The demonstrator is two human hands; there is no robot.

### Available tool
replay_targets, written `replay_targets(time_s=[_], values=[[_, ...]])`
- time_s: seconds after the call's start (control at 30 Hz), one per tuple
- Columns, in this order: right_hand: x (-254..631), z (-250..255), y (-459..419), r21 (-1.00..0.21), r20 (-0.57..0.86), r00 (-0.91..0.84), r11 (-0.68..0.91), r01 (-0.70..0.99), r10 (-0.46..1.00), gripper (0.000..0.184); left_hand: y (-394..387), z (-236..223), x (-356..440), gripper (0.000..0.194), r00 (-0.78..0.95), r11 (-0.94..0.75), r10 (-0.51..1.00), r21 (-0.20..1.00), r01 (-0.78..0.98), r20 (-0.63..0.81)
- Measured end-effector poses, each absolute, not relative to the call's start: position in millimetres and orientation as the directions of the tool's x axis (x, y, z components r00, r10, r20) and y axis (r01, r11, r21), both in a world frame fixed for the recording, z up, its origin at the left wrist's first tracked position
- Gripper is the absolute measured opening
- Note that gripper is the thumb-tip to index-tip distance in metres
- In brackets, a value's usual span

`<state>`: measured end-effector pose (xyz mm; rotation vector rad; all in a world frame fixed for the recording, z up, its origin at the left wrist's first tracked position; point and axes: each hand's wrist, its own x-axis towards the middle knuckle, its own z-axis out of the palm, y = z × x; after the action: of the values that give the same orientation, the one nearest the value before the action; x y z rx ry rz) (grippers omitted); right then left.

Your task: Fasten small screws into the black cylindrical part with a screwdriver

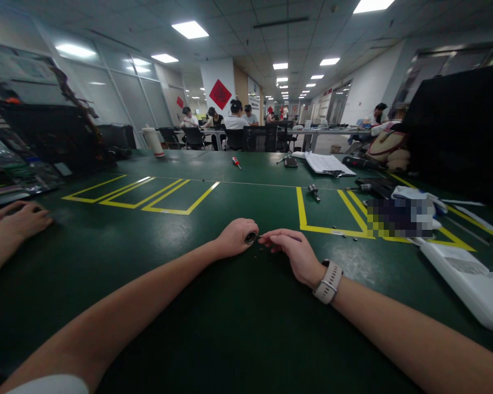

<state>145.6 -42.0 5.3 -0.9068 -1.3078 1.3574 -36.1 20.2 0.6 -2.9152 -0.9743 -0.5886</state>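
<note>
My left hand (233, 239) is wrapped around a dark metal part with a round opening (250, 237), which faces to the right. Just beside that opening is my right hand (291, 253), its fingers pinched around a slim tool (297, 238); only a bit of its purplish handle and thin tip shows, so its kind is unclear. A light watch band circles the right wrist. Below the hands lie a tiny ring-like piece (261, 250) and another small piece (254, 257) on the green tabletop (213, 323).
Yellow tape (332, 232) marks areas on the table. A shiny metal fitting (313, 192), a red-and-white screwdriver (235, 162), papers (327, 163) and a white device (464, 279) lie around. Another person's hands (18, 223) rest at left. A white cup (153, 141) stands farther back.
</note>
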Motion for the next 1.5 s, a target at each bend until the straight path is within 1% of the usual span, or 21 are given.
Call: replay_targets(time_s=[0.03, 0.1, 0.2, 0.27, 0.37, 0.43, 0.5, 0.6, 0.77, 0.87, 0.97, 1.07, 1.2, 1.3, 1.5], values=[[145.6, 5.7, -41.4, -0.977, 0.097, -0.221, 0.051, -0.205, 0.970, 0.017, 20.2, 1.0, -36.2, 0.006, 0.735, -0.812, 0.574, 0.135, 0.567, 0.361], [145.6, 5.8, -41.2, -0.969, 0.071, -0.235, 0.012, -0.245, 0.969, 0.017, 20.4, 1.5, -36.1, 0.006, 0.730, -0.819, 0.570, 0.193, 0.540, 0.377], [145.8, 4.6, -42.7, -0.972, 0.099, -0.227, 0.045, -0.232, 0.969, 0.016, 21.2, 1.3, -35.6, 0.007, 0.710, -0.809, 0.586, 0.238, 0.537, 0.390], [145.8, 4.3, -44.4, -0.977, 0.164, -0.208, 0.129, -0.169, 0.964, 0.016, 21.8, 0.4, -35.1, 0.006, 0.695, -0.793, 0.605, 0.217, 0.569, 0.387], [144.9, 5.6, -47.3, -0.967, 0.251, -0.190, 0.254, -0.008, 0.949, 0.018, 21.8, -1.0, -34.3, 0.005, 0.686, -0.768, 0.627, 0.147, 0.623, 0.369], [144.0, 6.3, -48.5, -0.956, 0.262, -0.200, 0.282, 0.078, 0.944, 0.019, 21.2, -1.1, -34.0, 0.005, 0.694, -0.763, 0.630, 0.109, 0.637, 0.349], [143.4, 5.5, -48.2, -0.953, 0.252, -0.215, 0.280, 0.113, 0.944, 0.019, 20.4, -0.6, -33.8, 0.004, 0.710, -0.768, 0.621, 0.075, 0.637, 0.333], [143.8, 2.2, -45.1, -0.971, 0.216, -0.217, 0.233, 0.056, 0.952, 0.018, 19.6, 0.3, -34.1, 0.003, 0.735, -0.783, 0.598, 0.035, 0.621, 0.319], [145.1, 1.0, -40.9, -0.984, 0.107, -0.189, 0.078, -0.158, 0.976, 0.017, 20.5, 0.6, -35.0, 0.005, 0.754, -0.803, 0.576, 0.046, 0.594, 0.315], [145.8, 3.5, -40.7, -0.977, 0.074, -0.190, 0.033, -0.211, 0.979, 0.016, 21.4, 0.5, -35.0, 0.005, 0.763, -0.812, 0.565, 0.045, 0.582, 0.313], [146.5, 4.6, -40.6, -0.968, 0.071, -0.203, 0.019, -0.249, 0.977, 0.016, 21.8, 0.4, -34.4, 0.006, 0.783, -0.834, 0.534, 0.042, 0.551, 0.319], [146.1, 3.2, -41.2, -0.970, 0.107, -0.201, 0.058, -0.237, 0.974, 0.016, 21.7, 0.0, -33.8, 0.006, 0.791, -0.843, 0.518, 0.040, 0.536, 0.327], [144.6, 0.6, -43.4, -0.974, 0.211, -0.194, 0.189, -0.127, 0.958, 0.016, 21.7, -1.2, -33.6, 0.004, 0.758, -0.810, 0.565, 0.042, 0.585, 0.327], [144.6, -0.9, -43.1, -0.974, 0.224, -0.208, 0.215, -0.066, 0.952, 0.017, 22.1, -2.0, -33.5, 0.004, 0.744, -0.795, 0.583, 0.040, 0.605, 0.328], [145.2, -1.0, -40.4, -0.970, 0.218, -0.184, 0.193, -0.145, 0.958, 0.017, 21.7, -1.9, -32.6, 0.006, 0.757, -0.807, 0.565, 0.028, 0.590, 0.327]])
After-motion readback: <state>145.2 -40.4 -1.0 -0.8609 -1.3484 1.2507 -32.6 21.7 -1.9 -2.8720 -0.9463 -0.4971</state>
